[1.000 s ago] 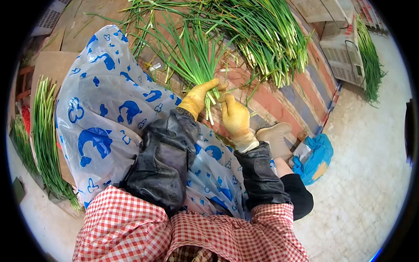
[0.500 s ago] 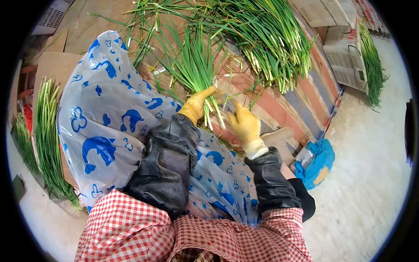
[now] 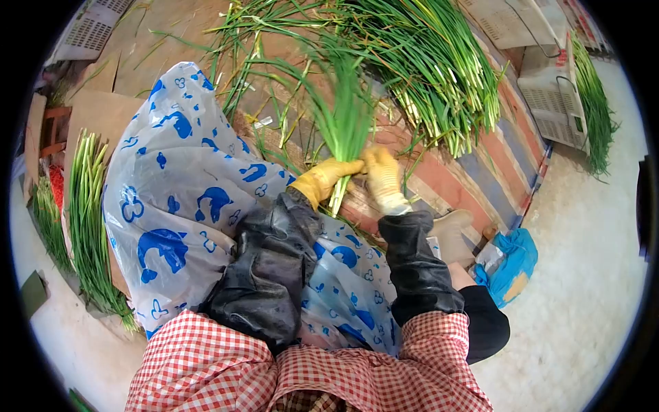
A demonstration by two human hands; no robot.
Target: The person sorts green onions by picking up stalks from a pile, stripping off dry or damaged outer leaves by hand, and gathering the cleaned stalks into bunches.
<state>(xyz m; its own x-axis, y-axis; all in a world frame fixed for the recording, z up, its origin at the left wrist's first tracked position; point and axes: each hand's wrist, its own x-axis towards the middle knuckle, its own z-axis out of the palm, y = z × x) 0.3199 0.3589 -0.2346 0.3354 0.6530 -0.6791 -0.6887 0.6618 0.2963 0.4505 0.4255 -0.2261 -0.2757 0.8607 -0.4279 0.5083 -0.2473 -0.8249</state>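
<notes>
Wrapped around the lower stems of a small bunch of garlic chives (image 3: 341, 130) is my gloved left hand (image 3: 321, 180). The green leaves fan upward, blurred by motion, and the pale stem ends stick out below the yellow glove. My right hand (image 3: 383, 175), also in a yellow glove, is against the right side of the bunch near the left fingertips. Its fingers are curled closed; what they pinch is hidden. Just beyond, a large pile of garlic chives (image 3: 439, 75) lies with its pale ends toward me.
Loose leaves and scraps (image 3: 264, 103) litter the striped mat (image 3: 439, 172). A dolphin-print plastic sheet (image 3: 165, 206) covers my lap. More chives (image 3: 89, 220) lie at left. White crates (image 3: 549, 103) stand at right, near a blue plastic bag (image 3: 511, 264).
My right hand has come in from apart to the bunch, and its fingers have closed. The bunch has turned more upright. The view has shifted slightly.
</notes>
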